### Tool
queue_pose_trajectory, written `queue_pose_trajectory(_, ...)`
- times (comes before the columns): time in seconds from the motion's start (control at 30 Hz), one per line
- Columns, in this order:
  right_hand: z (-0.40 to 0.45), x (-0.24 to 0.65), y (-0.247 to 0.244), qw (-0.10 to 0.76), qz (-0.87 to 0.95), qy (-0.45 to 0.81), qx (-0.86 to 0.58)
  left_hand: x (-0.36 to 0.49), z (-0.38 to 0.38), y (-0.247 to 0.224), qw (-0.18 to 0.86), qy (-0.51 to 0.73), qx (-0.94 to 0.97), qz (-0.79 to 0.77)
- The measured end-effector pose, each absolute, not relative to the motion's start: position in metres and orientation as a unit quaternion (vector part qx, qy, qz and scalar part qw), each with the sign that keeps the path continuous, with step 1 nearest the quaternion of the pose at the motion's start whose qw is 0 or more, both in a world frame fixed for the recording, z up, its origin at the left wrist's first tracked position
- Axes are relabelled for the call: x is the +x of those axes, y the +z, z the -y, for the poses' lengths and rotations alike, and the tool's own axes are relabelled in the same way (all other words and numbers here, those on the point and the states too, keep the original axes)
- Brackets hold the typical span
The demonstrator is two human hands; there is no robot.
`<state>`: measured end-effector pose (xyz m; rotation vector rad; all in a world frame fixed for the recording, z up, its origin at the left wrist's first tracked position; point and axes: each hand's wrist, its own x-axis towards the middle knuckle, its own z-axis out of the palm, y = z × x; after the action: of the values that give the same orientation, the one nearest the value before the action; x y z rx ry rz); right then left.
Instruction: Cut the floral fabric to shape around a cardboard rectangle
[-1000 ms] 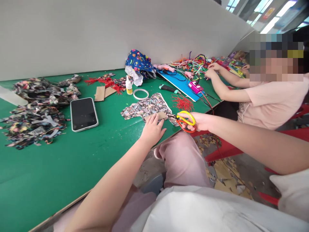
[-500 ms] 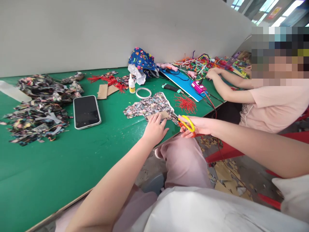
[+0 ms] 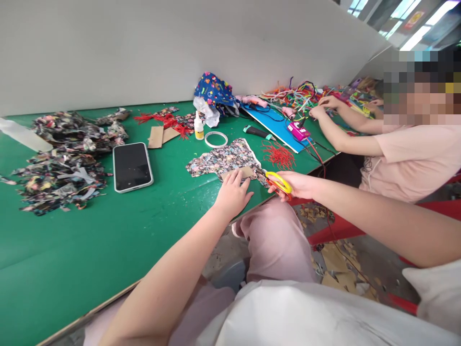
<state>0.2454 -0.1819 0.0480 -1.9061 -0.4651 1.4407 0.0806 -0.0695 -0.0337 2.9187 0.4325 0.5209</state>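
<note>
A dark floral fabric piece [image 3: 225,156] lies on the green table [image 3: 162,226], with a small cardboard strip [image 3: 246,171] on top of it. My left hand [image 3: 234,193] rests over the strip, fingers laid flat and thumb apart, pressing it against the fabric. In my right hand [image 3: 297,182] is a pair of scissors with yellow and orange handles [image 3: 280,179]. Their blades point left into the fabric's near right edge, beside the strip; the tips are hard to make out. Red cords [image 3: 279,155] lie just beyond the fabric.
Behind the fabric are a roll of tape [image 3: 216,145], a glue bottle [image 3: 199,127] and a utility knife [image 3: 257,132]. A phone [image 3: 132,166] and heaped floral fabric [image 3: 72,158] occupy the left. A co-worker [image 3: 414,158] sits at right, near a pink box [image 3: 298,129] with wires.
The scissors' handles have come closer together while the blades stay at the fabric's edge. My left hand keeps its place on the strip. The co-worker's hands have shifted, and the view has moved slightly.
</note>
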Motion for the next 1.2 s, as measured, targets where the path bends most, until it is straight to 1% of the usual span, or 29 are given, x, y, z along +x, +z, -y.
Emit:
queue_pose_trajectory(0.13,0.183,0.243,0.039,0.339,0.215,0.523,-0.752,0.080,0.070,-0.034,0.075,0.176,0.970,-0.147)
queue_pose_trajectory(0.33,0.181,0.236,0.028,0.228,0.290,0.408,-0.835,0.080,0.070,-0.035,0.078,0.181,0.969,-0.147)
queue_pose_trajectory(0.53,0.179,0.234,0.032,0.183,0.319,0.387,-0.846,0.080,0.070,-0.035,0.079,0.183,0.969,-0.148)
queue_pose_trajectory(0.63,0.181,0.232,0.031,0.189,0.301,0.401,-0.844,0.079,0.070,-0.035,0.077,0.180,0.969,-0.148)
queue_pose_trajectory(0.8,0.183,0.226,0.026,0.238,0.265,0.452,-0.818,0.080,0.070,-0.036,0.072,0.180,0.970,-0.148)
queue_pose_trajectory(0.87,0.183,0.224,0.026,0.245,0.263,0.460,-0.812,0.080,0.070,-0.036,0.070,0.183,0.969,-0.147)
queue_pose_trajectory(1.1,0.183,0.230,0.037,0.287,0.250,0.498,-0.779,0.080,0.070,-0.037,0.068,0.189,0.969,-0.146)
queue_pose_trajectory(1.2,0.182,0.231,0.040,0.289,0.230,0.498,-0.785,0.079,0.070,-0.037,0.072,0.189,0.968,-0.147)
